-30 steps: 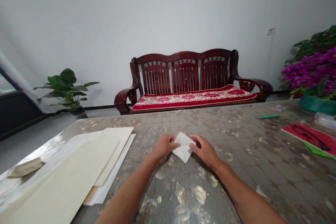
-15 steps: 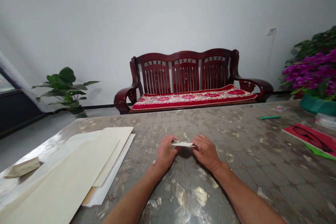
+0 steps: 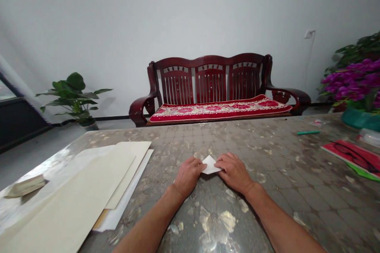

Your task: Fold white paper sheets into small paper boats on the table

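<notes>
A: Your left hand is pinching the left corner of the paper; the fingers of your right hand have its right corner the same way.

B: Half a second ago you had that paper nearly edge-on. Now its white face tips into view, a small diamond. You seem to be midway through working it; whether you made a new crease, I can't tell.

A: You have it apparently just above the desk, about midway along, well short of the far edge.

B: Any containers around you?

A: Past the desk's far left corner, a pot on the floor holds a plant. To your right, by the far edge, a teal bowl holds purple flowers. Just nearer you lies what looks like a clear box; its contents I can't make out.
</notes>
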`<state>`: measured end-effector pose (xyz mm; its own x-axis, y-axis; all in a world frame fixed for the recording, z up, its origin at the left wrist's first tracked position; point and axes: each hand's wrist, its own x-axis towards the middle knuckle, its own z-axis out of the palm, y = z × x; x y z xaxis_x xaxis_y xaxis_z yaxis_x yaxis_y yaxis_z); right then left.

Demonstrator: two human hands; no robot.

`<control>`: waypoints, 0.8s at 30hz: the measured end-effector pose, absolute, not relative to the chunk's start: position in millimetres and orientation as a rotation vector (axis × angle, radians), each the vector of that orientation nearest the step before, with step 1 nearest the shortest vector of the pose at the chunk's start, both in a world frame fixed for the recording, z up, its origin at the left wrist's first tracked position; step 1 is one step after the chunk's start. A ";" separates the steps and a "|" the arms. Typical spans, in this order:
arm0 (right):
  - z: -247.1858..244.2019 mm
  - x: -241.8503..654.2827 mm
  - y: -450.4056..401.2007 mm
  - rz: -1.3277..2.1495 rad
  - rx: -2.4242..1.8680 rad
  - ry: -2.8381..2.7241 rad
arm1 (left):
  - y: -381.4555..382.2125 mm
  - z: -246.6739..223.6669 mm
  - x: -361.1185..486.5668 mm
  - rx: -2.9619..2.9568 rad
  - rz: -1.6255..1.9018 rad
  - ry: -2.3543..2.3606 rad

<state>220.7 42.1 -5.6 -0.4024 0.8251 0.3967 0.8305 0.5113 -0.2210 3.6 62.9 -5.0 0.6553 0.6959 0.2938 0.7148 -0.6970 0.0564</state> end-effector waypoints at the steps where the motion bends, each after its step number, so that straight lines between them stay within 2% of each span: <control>1: -3.6 221.2 40.2 -0.023 -1.354 -2.303 | 62.4 -4.3 3.7 -2.797 -0.449 -1.212; 11: -4.2 220.2 38.8 0.037 -1.360 -2.338 | 56.5 -5.9 -4.3 -2.872 -0.512 -1.316; 19: 2.2 219.4 40.0 0.294 -1.508 -2.228 | 60.7 -3.4 -7.2 -2.892 -0.801 -1.657; 24: -5.4 217.3 45.5 0.316 -1.637 -2.126 | 69.3 -7.8 -6.9 -2.769 -0.836 -1.943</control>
